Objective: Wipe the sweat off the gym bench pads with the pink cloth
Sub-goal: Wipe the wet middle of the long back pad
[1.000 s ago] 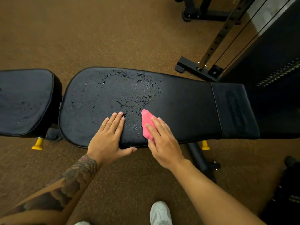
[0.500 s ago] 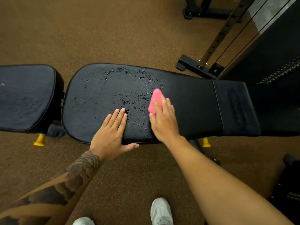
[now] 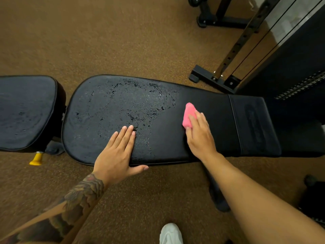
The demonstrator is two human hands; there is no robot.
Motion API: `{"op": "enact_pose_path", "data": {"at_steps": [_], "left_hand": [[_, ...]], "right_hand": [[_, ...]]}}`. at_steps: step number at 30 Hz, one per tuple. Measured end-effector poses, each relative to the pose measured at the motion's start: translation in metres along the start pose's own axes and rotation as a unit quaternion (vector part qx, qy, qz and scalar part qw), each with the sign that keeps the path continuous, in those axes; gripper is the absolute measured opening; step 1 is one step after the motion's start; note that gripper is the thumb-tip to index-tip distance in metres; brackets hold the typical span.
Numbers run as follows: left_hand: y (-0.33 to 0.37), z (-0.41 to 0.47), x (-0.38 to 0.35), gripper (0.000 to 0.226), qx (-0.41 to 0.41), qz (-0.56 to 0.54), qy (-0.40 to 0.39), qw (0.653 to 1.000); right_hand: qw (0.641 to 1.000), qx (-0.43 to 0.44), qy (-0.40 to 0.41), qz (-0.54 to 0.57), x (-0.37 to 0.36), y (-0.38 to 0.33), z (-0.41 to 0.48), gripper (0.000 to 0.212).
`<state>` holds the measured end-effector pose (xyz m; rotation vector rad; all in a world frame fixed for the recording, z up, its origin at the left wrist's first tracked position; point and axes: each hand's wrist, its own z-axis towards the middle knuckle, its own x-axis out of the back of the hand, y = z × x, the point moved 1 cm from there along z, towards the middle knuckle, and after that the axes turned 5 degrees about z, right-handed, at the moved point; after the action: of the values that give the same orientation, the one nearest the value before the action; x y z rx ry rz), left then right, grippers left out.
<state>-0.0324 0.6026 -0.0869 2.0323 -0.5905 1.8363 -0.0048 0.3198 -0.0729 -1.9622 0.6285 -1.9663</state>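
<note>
A white shoe (image 3: 171, 233) shows at the bottom edge, on the brown speckled floor (image 3: 88, 41). Two bare arms reach up from there, and the left forearm (image 3: 75, 199) is tattooed.

The left hand (image 3: 117, 154) lies flat on the near edge of the back pad (image 3: 105, 106). Its fingers are straight and close together, the thumb is spread out along the pad's rim, and it holds nothing.

To its right, well apart from it, the right hand (image 3: 200, 138) presses the cloth (image 3: 189, 114) down on the same pad. Its fingers lie over the near half of the cloth and the thumb is tucked against its near end. The pink cloth is bunched into a small wad, and its far tip pokes out beyond the fingertips.

Sweat (image 3: 140, 103) beads and smears over the left and middle of the back pad, up to the left fingertips. The cloth sits just right of that wet patch, on a stretch that looks matte. Right of the right hand, a stitched seam marks off the pad's end section (image 3: 255, 124).

A dark leg (image 3: 218, 199) runs under the bench by the right forearm. To the left, across a narrow gap, the seat pad (image 3: 26, 111) also carries damp marks, and a yellow knob (image 3: 36, 158) sticks out below the gap.

Beyond the bench, at the upper right, stands a black rack (image 3: 214, 80) with a drilled upright and cables.
</note>
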Motion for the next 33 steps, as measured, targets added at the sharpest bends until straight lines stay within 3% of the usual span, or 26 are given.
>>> {"op": "enact_pose_path", "data": {"at_steps": [4,10,16,19,22,28,31,33], "left_hand": [[0.001,0.000,0.000,0.117,0.001,0.005,-0.004,1.000],[0.002,0.000,0.001,0.116,0.002,-0.004,-0.002,1.000],[0.002,0.000,0.002,0.115,0.005,-0.016,-0.003,1.000],[0.001,0.000,0.001,0.115,0.004,-0.010,-0.002,1.000],[0.002,0.001,-0.001,0.115,0.005,-0.008,0.005,1.000],[0.002,0.001,-0.002,0.114,0.005,-0.004,0.010,1.000],[0.002,0.001,0.000,0.113,0.002,-0.009,0.007,1.000],[0.002,0.001,0.001,0.112,0.001,-0.011,0.006,1.000]], "right_hand": [[1.000,0.028,0.011,-0.003,-0.032,-0.051,0.036,0.045],[0.982,0.174,-0.072,-0.011,-0.036,-0.059,-0.041,0.044],[0.996,0.058,-0.029,-0.059,-0.002,-0.004,-0.014,0.051],[0.999,-0.004,0.007,-0.051,-0.008,-0.013,0.049,0.049],[0.999,-0.011,0.020,-0.038,-0.022,-0.038,0.098,0.051],[0.993,0.112,-0.041,0.017,-0.044,-0.077,0.084,0.053],[0.975,0.199,-0.097,0.023,-0.035,-0.061,0.024,0.050],[0.975,0.197,-0.098,0.012,-0.019,-0.038,0.008,0.050]]}}
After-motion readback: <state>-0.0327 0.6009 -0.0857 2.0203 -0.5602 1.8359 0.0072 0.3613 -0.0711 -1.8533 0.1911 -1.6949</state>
